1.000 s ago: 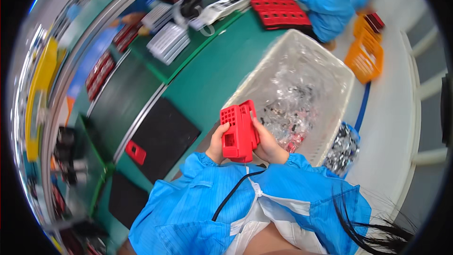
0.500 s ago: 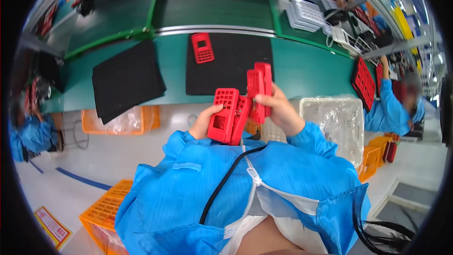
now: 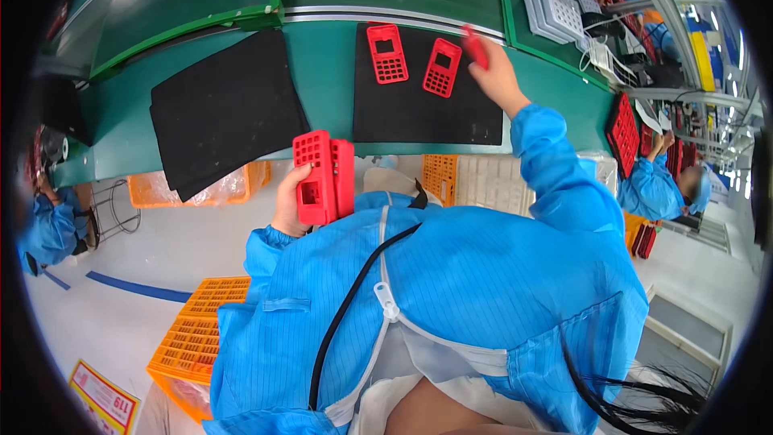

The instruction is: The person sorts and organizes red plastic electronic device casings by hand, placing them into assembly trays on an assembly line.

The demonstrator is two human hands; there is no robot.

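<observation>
My left hand [image 3: 287, 203] is closed on a few stacked red plastic housings [image 3: 314, 149], held upright in front of my chest. Each has a rectangular window and rows of keypad holes. My right hand [image 3: 501, 80] reaches over the far right corner of a black mat [image 3: 427, 122], gripping another red housing [image 3: 476, 47] that is blurred and seen nearly edge-on. On the mat lie two more of these casings, one at the left [image 3: 388, 55] and one in the middle [image 3: 442, 68], apart from each other.
More black sheets [image 3: 229, 105] lie on the green bench to the left. Orange crates [image 3: 193, 330] stand below it. White trays [image 3: 555, 12] are stacked at the back right, near a red rack [image 3: 622, 135]. A co-worker in blue [image 3: 656, 185] sits at the right.
My right hand has moved forward and right, over the mat. A second red housing now lies there. My left hand has drawn to the left with its stack.
</observation>
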